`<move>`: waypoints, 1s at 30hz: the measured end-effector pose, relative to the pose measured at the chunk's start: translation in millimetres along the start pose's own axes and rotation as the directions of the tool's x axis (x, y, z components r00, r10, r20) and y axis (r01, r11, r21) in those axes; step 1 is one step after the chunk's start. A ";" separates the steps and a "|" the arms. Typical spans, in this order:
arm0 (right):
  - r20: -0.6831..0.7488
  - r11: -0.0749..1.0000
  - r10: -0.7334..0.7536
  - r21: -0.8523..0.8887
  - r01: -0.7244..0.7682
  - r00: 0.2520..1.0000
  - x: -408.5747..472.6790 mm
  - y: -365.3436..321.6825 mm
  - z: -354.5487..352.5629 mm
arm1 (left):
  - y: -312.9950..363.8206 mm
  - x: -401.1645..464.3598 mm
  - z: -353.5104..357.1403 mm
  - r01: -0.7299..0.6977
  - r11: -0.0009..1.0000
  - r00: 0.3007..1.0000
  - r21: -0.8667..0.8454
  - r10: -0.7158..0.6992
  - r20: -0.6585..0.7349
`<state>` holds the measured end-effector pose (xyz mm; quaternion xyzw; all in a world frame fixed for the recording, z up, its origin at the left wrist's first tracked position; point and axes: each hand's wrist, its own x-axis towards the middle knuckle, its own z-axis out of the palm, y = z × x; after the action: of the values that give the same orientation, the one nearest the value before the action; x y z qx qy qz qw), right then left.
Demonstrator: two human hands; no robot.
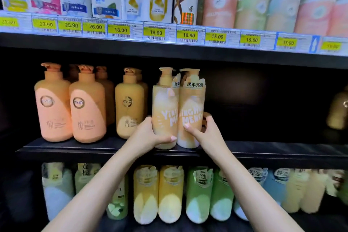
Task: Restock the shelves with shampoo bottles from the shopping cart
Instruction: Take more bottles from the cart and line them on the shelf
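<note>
— From the head view, what are the hands doing?

— Each one holds a bottle on the black middle shelf (94,146). The left hand (146,134) is wrapped round the lower part of the left pale-orange pump bottle with white lettering (164,111), thumb across the front near the base. The right hand (204,131) grips the matching right pale-orange pump bottle (191,107), thumb on the front label, fingers curled round its far side.

— Why low down like that?

— My guess is control: held near the base, a tall pump bottle slides back without tipping. The 2 bottles touch side by side and look upright, at the shelf's front edge, just right of the yellow-tan KYIO pump bottle (129,103).

— And that spot?

— It continues the row. Left of it stand 2 peach KYIO pump bottles (70,103); to the right the shelf is dark and mostly bare, so the filling seems to go that way.

— Is the cart visible?

— No. Only the upper shelf's yellow price tags (155,32) and the lower shelf's yellow and green bottles (180,194).

— Next?

— Probably nudging both back and straight, then letting go.
</note>
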<state>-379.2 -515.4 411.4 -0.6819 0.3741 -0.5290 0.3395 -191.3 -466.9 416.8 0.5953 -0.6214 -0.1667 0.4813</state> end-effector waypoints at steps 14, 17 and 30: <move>0.048 1.000 0.020 0.004 -0.020 0.999 -1.3 5.2 -7.3 | -12.1 -7.6 10.8 -0.093 0.990 0.966 0.104 0.116 -0.232; 0.062 0.999 0.042 0.008 -0.043 0.997 -0.4 7.4 -8.3 | -10.5 -7.8 11.4 -0.103 0.991 0.963 0.081 0.119 -0.241; 0.078 0.998 0.060 0.011 -0.061 0.995 -0.1 8.0 -8.3 | -19.0 -4.3 5.0 -0.165 0.965 0.978 0.203 0.187 -0.091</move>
<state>-388.6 -519.8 406.2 -0.6880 0.3776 -0.4940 0.3742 -185.0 -469.3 397.9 0.5901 -0.6580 -0.0289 0.4669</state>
